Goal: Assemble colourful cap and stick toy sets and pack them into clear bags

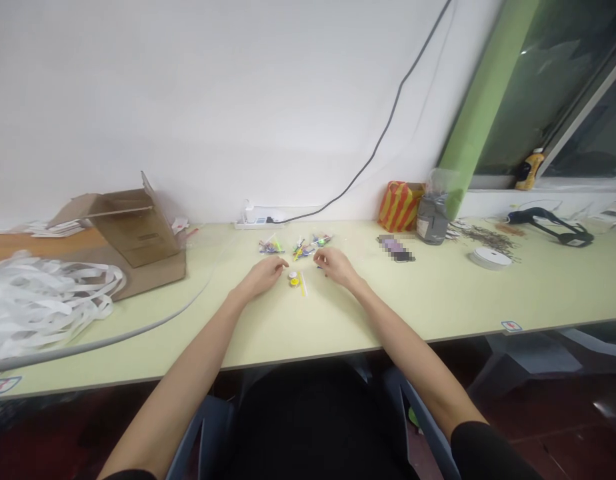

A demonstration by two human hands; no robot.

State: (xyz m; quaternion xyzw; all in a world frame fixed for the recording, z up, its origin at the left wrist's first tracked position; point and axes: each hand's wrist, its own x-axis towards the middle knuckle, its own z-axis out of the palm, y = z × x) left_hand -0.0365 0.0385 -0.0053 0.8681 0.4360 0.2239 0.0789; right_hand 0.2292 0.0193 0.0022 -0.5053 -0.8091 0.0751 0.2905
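Observation:
My left hand (266, 275) rests low over the table, thumb and fingers drawn together; anything in them is too small to make out. My right hand (337, 267) is across from it with its fingertips pinched, and a tiny blue bit shows just under them. Between the hands lie a white round piece (293, 275) and a yellow round piece (295, 283). Beside these, a yellow strip (302, 285) and a white strip (305, 285) lie side by side. Just beyond the hands are small heaps of colourful pieces: a left heap (271, 246), a middle heap (301, 251) and a right heap (322, 240).
Left, an open cardboard box (138, 223) stands behind tangled white ribbon (43, 303); a grey hose (153, 325) crosses the table (288, 333). A power strip (258, 225) lies by the wall. Right are a striped bag (399, 207), a grey container (432, 220), a phone (397, 248) and a white spool (490, 258).

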